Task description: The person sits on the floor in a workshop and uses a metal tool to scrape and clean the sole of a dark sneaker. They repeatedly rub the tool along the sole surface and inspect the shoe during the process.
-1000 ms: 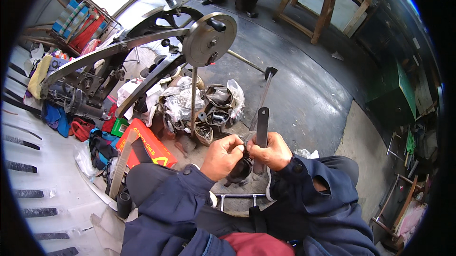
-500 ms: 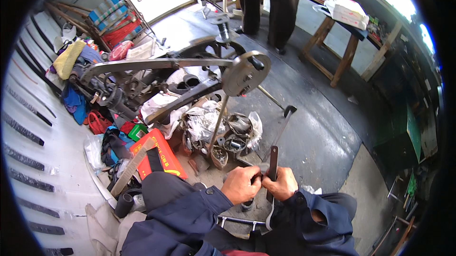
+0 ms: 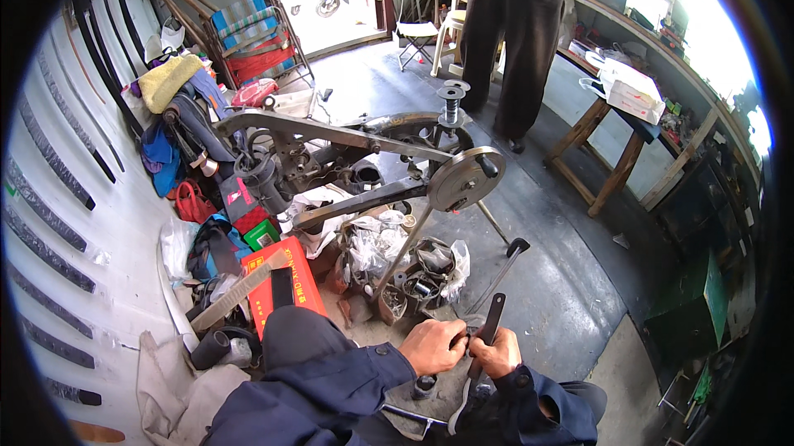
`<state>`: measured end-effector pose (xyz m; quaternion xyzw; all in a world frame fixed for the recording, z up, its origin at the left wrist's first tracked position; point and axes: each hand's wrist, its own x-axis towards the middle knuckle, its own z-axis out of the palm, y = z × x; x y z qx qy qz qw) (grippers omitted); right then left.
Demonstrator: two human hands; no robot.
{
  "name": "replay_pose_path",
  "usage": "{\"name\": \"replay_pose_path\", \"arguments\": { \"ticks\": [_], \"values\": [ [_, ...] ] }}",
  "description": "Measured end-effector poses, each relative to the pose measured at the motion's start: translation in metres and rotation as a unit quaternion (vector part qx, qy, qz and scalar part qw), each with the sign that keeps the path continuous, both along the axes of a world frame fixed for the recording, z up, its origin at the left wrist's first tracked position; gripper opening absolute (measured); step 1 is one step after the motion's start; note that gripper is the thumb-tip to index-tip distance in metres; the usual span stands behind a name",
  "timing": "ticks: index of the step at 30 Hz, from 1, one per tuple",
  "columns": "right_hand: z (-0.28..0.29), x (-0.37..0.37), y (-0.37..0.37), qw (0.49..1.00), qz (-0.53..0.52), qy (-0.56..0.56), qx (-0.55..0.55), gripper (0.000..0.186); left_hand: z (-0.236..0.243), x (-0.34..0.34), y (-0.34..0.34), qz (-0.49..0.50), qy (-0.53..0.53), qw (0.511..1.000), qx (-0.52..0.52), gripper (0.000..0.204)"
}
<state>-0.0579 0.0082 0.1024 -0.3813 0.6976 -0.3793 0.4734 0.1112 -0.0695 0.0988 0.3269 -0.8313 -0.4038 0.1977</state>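
Both my hands are close together above my lap. My right hand (image 3: 496, 353) is closed round a flat dark bar (image 3: 494, 314) with a hole near its upper end. The bar stands slanted, leaning right at the top. My left hand (image 3: 433, 348) is closed with thumb and forefinger pinched, almost touching the right; what it grips is hidden. A small grey piece shows just behind the fingertips, too little seen to name. Below the hands are a small dark round container (image 3: 424, 386) and a metal rod frame (image 3: 413, 415).
Ahead stands a hand-cranked sewing machine (image 3: 364, 140) with a round wheel (image 3: 466, 180). Bags of small parts (image 3: 376, 248) lie beneath it. A red box (image 3: 310, 281) is by my left knee. Farther off are a person (image 3: 513, 41), a wooden stool (image 3: 583, 128) and a folding chair (image 3: 418, 30).
The view has tipped up, so the machine and person sit lower in the picture. My hands stay together, and the bar now leans more to the right.
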Motion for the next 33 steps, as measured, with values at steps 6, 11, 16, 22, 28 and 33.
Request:
{"name": "replay_pose_path", "arguments": {
  "ticks": [6,11,16,22,28,33],
  "values": [
    [0.002,0.000,-0.001,0.995,0.020,0.084,-0.047,0.019,-0.012,-0.001,-0.003,-0.021,0.015,1.000,-0.016,0.013],
    [-0.010,-0.015,-0.005,0.985,-0.058,-0.157,-0.030,0.014,-0.014,-0.003,-0.011,-0.002,0.170,0.937,0.306,0.010],
    [-0.014,-0.020,-0.010,0.958,-0.076,-0.264,-0.083,0.013,0.009,-0.004,-0.017,-0.036,0.191,0.973,0.125,0.025],
    [-0.018,-0.020,-0.005,0.959,-0.087,-0.251,-0.103,0.015,0.012,-0.006,-0.017,-0.012,0.174,0.984,-0.025,0.027],
    [-0.015,-0.019,-0.005,0.969,-0.092,-0.219,-0.070,0.014,0.014,-0.006,-0.015,-0.002,0.172,0.984,-0.051,0.024],
    [-0.011,-0.014,-0.004,0.971,-0.068,-0.217,-0.077,0.012,0.009,-0.006,-0.014,0.015,0.150,0.989,0.005,0.021]
  ]
}}
